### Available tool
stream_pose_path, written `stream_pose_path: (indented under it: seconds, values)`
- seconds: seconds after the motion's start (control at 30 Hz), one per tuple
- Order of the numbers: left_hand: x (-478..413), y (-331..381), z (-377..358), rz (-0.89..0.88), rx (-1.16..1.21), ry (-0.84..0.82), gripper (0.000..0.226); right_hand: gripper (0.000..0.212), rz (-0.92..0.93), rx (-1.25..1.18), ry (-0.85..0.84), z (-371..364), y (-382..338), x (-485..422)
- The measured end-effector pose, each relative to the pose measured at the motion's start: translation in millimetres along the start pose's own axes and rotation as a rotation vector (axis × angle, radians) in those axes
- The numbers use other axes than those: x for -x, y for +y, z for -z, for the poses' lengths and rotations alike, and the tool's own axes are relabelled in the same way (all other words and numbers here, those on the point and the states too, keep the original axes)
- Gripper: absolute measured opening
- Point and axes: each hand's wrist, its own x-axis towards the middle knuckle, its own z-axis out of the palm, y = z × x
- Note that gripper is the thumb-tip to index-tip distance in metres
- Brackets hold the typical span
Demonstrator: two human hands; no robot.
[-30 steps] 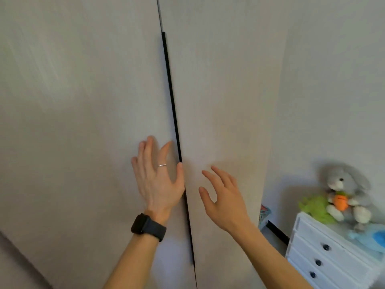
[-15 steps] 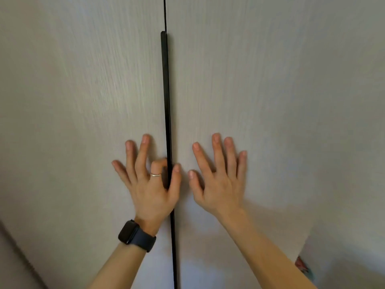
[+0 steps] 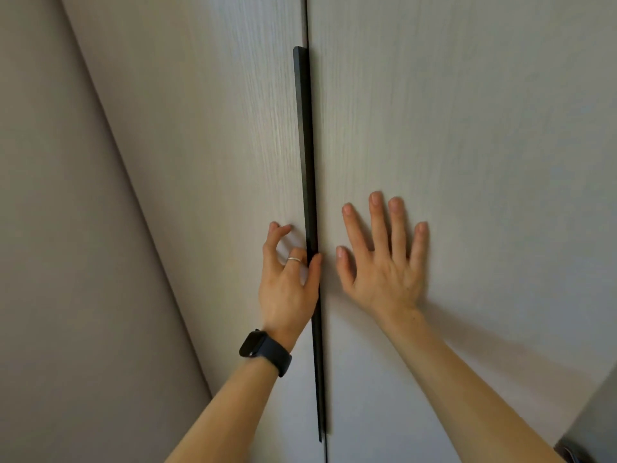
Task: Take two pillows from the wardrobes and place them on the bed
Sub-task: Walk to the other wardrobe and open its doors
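Note:
Two pale wood-grain wardrobe doors fill the view, the left door (image 3: 213, 145) and the right door (image 3: 467, 145), both closed. A long black handle strip (image 3: 305, 155) runs down the seam between them. My left hand (image 3: 288, 282), with a ring and a black watch on the wrist, curls its fingers over the strip with the thumb on the strip's right edge. My right hand (image 3: 384, 262) lies flat with spread fingers on the right door, just right of the seam. No pillow and no bed are in view.
A plain beige wall or side panel (image 3: 66, 262) rises at the left of the wardrobe. At the bottom right corner a dark patch of floor or an object (image 3: 571, 452) shows past the right door's edge.
My left hand went from flat on the left door to fingers curled around the black handle strip. The view shifted left, and my right hand stays flat on the right door.

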Motion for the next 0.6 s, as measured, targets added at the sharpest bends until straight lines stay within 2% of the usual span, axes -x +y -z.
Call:
stream_pose_path:
  seconds: [0.17,0.27,0.37,0.47,0.53,0.6]
  values:
    - [18.4,6.2,24.4,0.058,0.001,-0.018,0.014,0.066,0.04,-0.096,-0.073,12.1,5.9,2.9]
    - [33.7,4.9,51.7,0.142,0.067,-0.012,0.012,0.066,-0.046,-0.277,-0.158,30.9,-2.4,2.0]
    - [47.6,-1.3,89.7,0.195,0.096,-0.069,0.015,0.06,-0.13,-0.73,-0.283,54.6,-33.0,20.8]
    - [57.3,-4.0,135.1,0.231,0.123,-0.129,0.014,0.058,-0.177,-1.273,-0.602,81.3,-71.2,53.7]
    - [62.9,-7.0,166.0,0.282,0.167,-0.152,0.013,0.053,-0.09,-1.396,-0.685,95.2,-97.4,72.3]
    - [68.4,-12.4,194.3,0.351,0.25,-0.169,0.015,0.052,-0.007,-1.462,-0.687,106.9,-123.1,83.7]
